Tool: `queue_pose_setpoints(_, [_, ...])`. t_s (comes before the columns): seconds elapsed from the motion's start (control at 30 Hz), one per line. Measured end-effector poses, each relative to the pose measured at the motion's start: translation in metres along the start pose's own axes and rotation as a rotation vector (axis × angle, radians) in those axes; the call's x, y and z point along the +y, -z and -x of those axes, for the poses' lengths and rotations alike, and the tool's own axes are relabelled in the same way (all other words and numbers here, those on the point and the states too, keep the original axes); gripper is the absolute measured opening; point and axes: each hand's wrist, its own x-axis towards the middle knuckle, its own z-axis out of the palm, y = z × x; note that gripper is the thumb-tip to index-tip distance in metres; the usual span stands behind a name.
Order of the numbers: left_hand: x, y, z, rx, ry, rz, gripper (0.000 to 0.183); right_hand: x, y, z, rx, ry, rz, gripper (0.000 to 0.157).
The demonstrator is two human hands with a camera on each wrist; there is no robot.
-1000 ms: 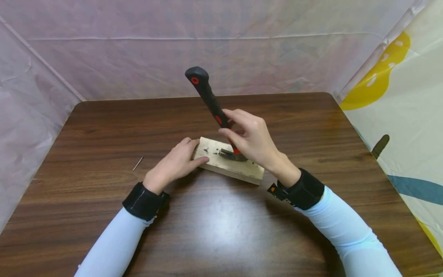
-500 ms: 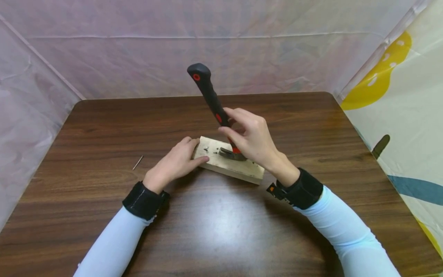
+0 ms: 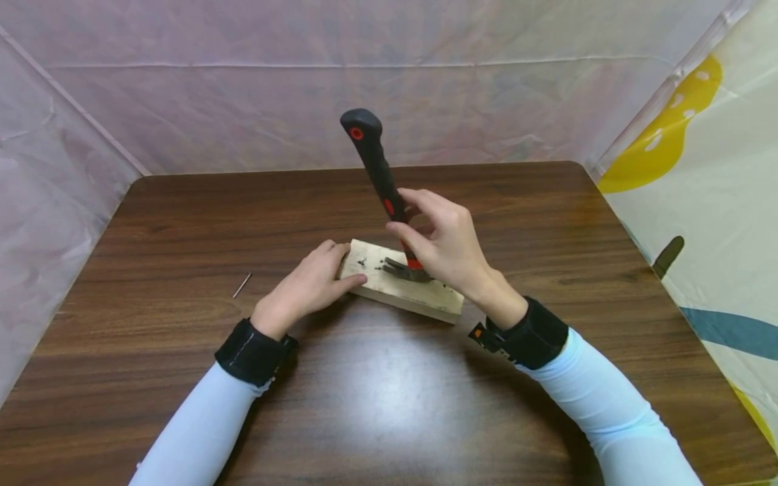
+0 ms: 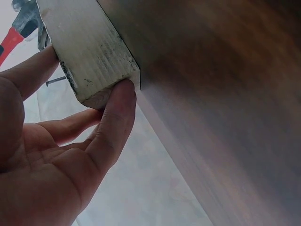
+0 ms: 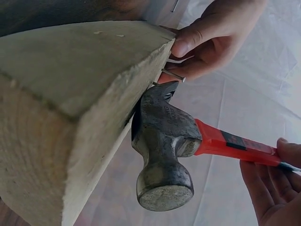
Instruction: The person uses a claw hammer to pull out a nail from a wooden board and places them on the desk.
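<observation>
My left hand [image 3: 310, 287] grips the left end of a pale wooden block [image 3: 419, 297], thumb on the near side and fingers round the end. In the left wrist view, the thumb and fingers hold the block's end [image 4: 89, 52]. My right hand [image 3: 446, 236] pinches the black and red handle of a claw hammer [image 3: 378, 169] low down, near the head. The handle stands up, tilted left. The hammer's head [image 5: 162, 136] lies against the block with its claw toward the left hand. A nail [image 5: 174, 75] sticks out of the block beside the claw tips.
A loose nail [image 3: 242, 285] lies on the brown wooden table [image 3: 182, 229], left of the left hand. Pale sheeting [image 3: 273, 108] hangs behind the table's far edge. Patterned sheeting [image 3: 717, 270] runs along the right side.
The end of the hammer's handle has swung to the right and a little upward, and the right hand has shifted slightly with it. The left hand and the block have stayed put.
</observation>
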Motion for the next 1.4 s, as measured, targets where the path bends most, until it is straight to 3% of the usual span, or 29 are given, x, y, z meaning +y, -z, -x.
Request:
queue_pose_setpoints(0.57, [0.0,0.0,0.0,0.009,0.003,0.007,0.072,-0.001,0.003,0.003,0.037,-0.036,-0.004,0.034])
queue_pose_setpoints(1.4, [0.003,0.0,-0.001,-0.016,0.038,0.006,0.075,0.006,0.025,0.012,-0.007,-0.077,-0.088,0.031])
